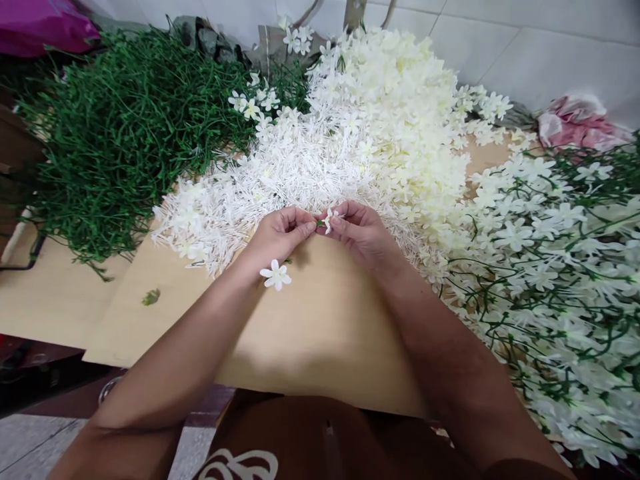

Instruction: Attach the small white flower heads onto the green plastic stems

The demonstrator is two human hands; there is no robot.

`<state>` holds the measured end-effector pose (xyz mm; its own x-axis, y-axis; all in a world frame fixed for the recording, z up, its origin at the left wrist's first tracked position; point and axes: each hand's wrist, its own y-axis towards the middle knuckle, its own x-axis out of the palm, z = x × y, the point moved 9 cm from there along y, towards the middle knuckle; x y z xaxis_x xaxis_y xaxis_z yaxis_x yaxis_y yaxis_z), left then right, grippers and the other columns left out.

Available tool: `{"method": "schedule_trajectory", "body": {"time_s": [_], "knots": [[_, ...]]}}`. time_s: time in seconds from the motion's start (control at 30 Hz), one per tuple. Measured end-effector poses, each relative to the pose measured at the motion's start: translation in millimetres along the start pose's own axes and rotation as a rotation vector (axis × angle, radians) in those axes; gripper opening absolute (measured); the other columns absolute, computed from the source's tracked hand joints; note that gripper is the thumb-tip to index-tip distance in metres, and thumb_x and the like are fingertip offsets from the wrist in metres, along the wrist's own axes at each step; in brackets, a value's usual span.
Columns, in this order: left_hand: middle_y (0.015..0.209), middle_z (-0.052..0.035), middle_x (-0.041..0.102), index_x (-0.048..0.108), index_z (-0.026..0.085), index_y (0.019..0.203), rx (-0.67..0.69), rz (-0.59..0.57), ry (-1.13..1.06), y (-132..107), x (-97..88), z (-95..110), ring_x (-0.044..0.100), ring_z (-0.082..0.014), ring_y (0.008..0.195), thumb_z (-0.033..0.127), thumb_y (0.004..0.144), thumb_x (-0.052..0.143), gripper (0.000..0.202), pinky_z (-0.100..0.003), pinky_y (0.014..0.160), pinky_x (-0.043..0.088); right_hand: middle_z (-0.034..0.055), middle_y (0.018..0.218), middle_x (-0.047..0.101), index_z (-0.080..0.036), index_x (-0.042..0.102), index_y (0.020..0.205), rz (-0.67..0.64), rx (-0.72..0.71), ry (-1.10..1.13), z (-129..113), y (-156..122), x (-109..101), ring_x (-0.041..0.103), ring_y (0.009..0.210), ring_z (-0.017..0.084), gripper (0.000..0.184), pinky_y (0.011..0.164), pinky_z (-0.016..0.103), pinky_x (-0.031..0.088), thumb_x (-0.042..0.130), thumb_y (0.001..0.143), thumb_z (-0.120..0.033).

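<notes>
My left hand [283, 235] and my right hand [361, 230] meet above a wooden board [320, 333], fingertips pinched together. Between them is a small white artificial flower [327, 220] on a thin green stem; the right fingers pinch the flower and the left fingers pinch the stem. A second white flower [275, 275] hangs below my left wrist, apparently on the same stem. Just beyond my hands lies a heap of white plastic stamen pieces [280, 180].
A big pile of green plastic stems [115, 133] fills the left. Loose cream flower heads [400, 107] are heaped at the back. Finished green sprigs with white flowers [555, 260] cover the right. A pink bag [575, 123] lies by the tiled wall.
</notes>
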<state>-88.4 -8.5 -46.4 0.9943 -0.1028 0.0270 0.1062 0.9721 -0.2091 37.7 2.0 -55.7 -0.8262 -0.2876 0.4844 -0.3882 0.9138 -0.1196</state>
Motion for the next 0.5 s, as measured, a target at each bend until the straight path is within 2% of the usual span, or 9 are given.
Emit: {"method": "schedule_trajectory", "body": {"time_s": [0.13, 0.23, 0.37, 0.5], "knots": [[0.070, -0.0007, 0.066, 0.065, 0.015, 0.074, -0.009, -0.010, 0.014, -2, 1.3, 2, 0.058, -0.0117, 0.065, 0.038, 0.065, 0.082, 0.030, -0.024, 0.062, 0.045, -0.0035, 0.070, 0.067, -0.021, 0.062, 0.069, 0.020, 0.011, -0.028, 1, 1, -2, 0.061, 0.064, 0.011, 0.038, 0.064, 0.027, 0.053, 0.091, 0.055, -0.040], [0.066, 0.0004, 0.065, 0.064, 0.015, 0.073, -0.024, -0.019, 0.045, -5, 2.9, 7, 0.057, -0.0109, 0.062, 0.033, 0.067, 0.080, 0.025, -0.023, 0.059, 0.044, -0.0030, 0.069, 0.067, -0.020, 0.062, 0.071, 0.038, -0.004, -0.121, -2, 1, -4, 0.060, 0.063, 0.010, 0.039, 0.063, 0.026, 0.050, 0.089, 0.057, -0.044], [0.064, 0.0014, 0.063, 0.063, 0.016, 0.072, -0.021, -0.004, 0.076, -6, 0.9, 10, 0.056, -0.0113, 0.061, 0.032, 0.070, 0.077, 0.021, -0.023, 0.058, 0.043, -0.0015, 0.068, 0.065, -0.019, 0.060, 0.072, 0.032, -0.088, -0.323, -15, 0, -2, 0.059, 0.065, 0.011, 0.041, 0.063, 0.027, 0.047, 0.087, 0.059, -0.047], [0.062, 0.0029, 0.057, 0.062, 0.017, 0.072, -0.036, 0.021, 0.113, -5, -3.5, 7, 0.049, -0.0102, 0.056, 0.033, 0.071, 0.075, 0.020, -0.024, 0.053, 0.039, -0.0017, 0.067, 0.062, -0.019, 0.059, 0.072, 0.059, -0.189, -0.512, -24, -2, 3, 0.055, 0.063, 0.011, 0.038, 0.060, 0.027, 0.043, 0.084, 0.064, -0.046]]}}
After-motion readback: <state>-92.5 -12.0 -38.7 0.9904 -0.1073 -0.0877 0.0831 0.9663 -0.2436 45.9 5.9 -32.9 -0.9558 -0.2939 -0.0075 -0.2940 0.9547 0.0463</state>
